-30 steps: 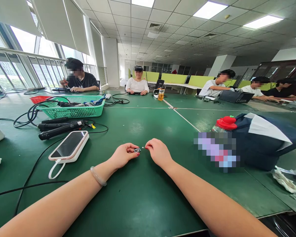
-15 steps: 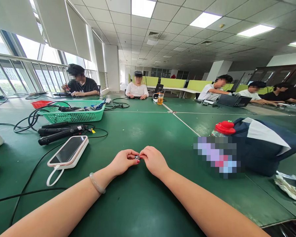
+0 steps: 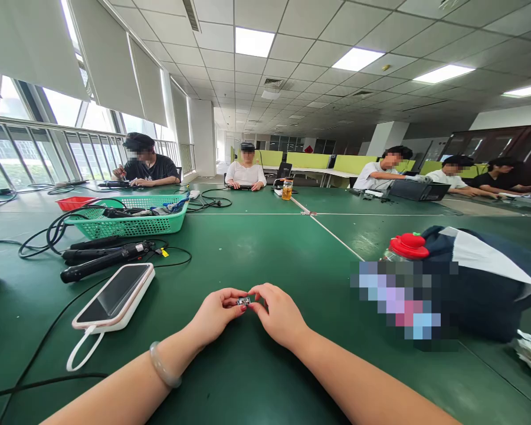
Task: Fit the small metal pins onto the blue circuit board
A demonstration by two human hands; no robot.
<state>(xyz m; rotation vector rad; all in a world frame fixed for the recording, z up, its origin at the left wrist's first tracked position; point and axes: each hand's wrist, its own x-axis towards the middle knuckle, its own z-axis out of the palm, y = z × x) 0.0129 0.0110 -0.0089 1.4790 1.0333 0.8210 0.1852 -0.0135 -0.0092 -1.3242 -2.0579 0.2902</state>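
Small dark-and-silver rectangular electronic piece (image 3: 243, 301) pinched between thumb and fingers of left hand (image 3: 215, 314), held above smooth green worktop (image 3: 248, 378), toward near edge. Right hand (image 3: 279, 314) held close at piece's other end, thumb and index finger narrowly parted; whether anything is gripped there cannot be told. White-cased phone with black screen (image 3: 114, 297) laid left of left hand; green perforated plastic basket (image 3: 161, 225) set farther from near edge.

Black-and-white part (image 3: 243, 301), green tabletop (image 3: 265, 254)
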